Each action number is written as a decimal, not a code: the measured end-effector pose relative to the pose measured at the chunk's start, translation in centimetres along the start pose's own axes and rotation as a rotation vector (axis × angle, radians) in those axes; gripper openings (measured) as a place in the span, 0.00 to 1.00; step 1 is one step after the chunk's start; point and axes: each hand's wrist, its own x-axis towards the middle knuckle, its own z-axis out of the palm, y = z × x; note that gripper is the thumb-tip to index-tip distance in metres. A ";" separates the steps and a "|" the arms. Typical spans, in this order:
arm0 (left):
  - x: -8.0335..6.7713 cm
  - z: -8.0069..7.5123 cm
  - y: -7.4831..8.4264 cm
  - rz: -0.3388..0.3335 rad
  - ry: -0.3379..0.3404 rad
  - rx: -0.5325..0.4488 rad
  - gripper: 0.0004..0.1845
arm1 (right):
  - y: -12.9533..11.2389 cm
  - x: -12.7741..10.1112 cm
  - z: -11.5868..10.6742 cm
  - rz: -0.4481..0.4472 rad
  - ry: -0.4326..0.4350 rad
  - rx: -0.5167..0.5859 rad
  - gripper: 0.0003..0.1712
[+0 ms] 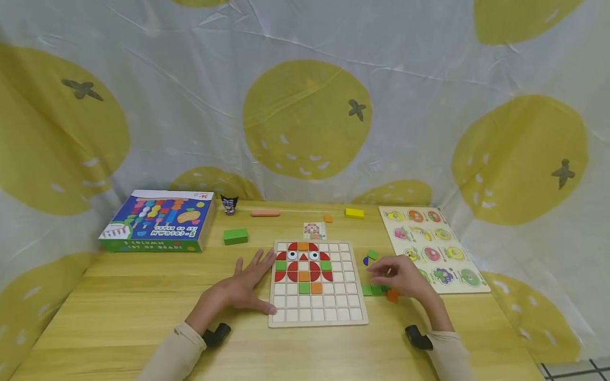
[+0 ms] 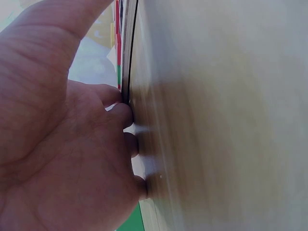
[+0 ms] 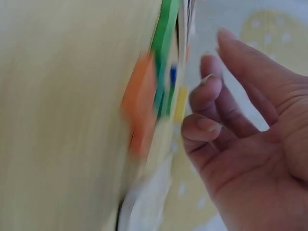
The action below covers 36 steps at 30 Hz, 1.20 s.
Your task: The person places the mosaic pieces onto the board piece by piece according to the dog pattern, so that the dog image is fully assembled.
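Lengthwise, the puzzle board (image 1: pixel 318 317) runs away from the person, left hand (image 1: pixel 243 283) flat beside it.

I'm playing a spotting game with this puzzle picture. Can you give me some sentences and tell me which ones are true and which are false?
1. The left hand lies flat beside the grid board. True.
2. The grid board is completely filled with tiles. False: most squares are bare.
3. The right hand is over loose tiles to the right of the board. True.
4. The blue box sits on the right side of the table. False: it sits at the left.
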 end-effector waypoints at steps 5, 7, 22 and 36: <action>0.1 -0.1 -0.1 0.002 0.000 0.008 0.72 | 1.9 -2.3 -2.3 0.103 0.009 -0.004 0.12; 0.1 -0.1 -0.1 0.011 0.004 0.009 0.72 | 2.3 -2.8 -2.9 0.130 0.003 -0.001 0.12; -0.1 -0.2 0.0 0.025 0.001 -0.014 0.71 | 2.9 -3.6 -3.8 0.222 -0.096 0.035 0.13; -0.1 -0.1 0.2 0.009 -0.004 -0.011 0.71 | 2.6 -2.8 -4.6 0.198 -0.165 0.033 0.06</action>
